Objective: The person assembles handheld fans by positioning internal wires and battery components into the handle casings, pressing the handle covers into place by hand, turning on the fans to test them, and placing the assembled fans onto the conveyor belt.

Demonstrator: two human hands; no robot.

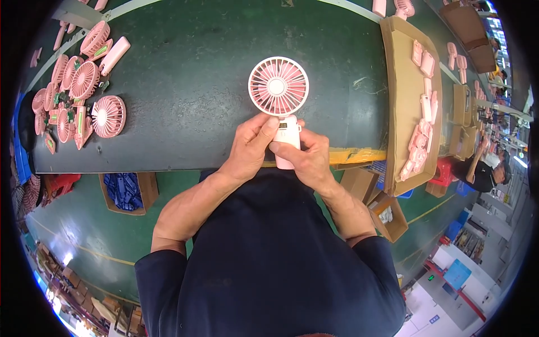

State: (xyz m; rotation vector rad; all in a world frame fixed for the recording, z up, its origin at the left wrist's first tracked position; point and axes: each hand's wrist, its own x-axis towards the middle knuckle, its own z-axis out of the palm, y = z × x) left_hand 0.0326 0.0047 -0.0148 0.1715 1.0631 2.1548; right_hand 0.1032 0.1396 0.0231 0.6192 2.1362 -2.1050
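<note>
Between my two hands is a pink handheld fan (279, 86), its round grille pointing away from me and its handle toward my body. My left hand (252, 144) grips the top of the handle, thumb just below the fan head. My right hand (310, 159) closes round the handle's right side, its thumb lying across the front. A small dark display shows on the handle near the left thumb. The grille has pale ribs with pink blades behind them. Fingers behind the handle are hidden.
On the left of the dark green table (185, 73) lies a pile of pink fan heads (84, 80) with exposed green boards. A cardboard tray (397, 62) at the right holds pink casing parts. Below the table edge stands a box of blue pieces (123, 192). Another person (483, 171) is far right.
</note>
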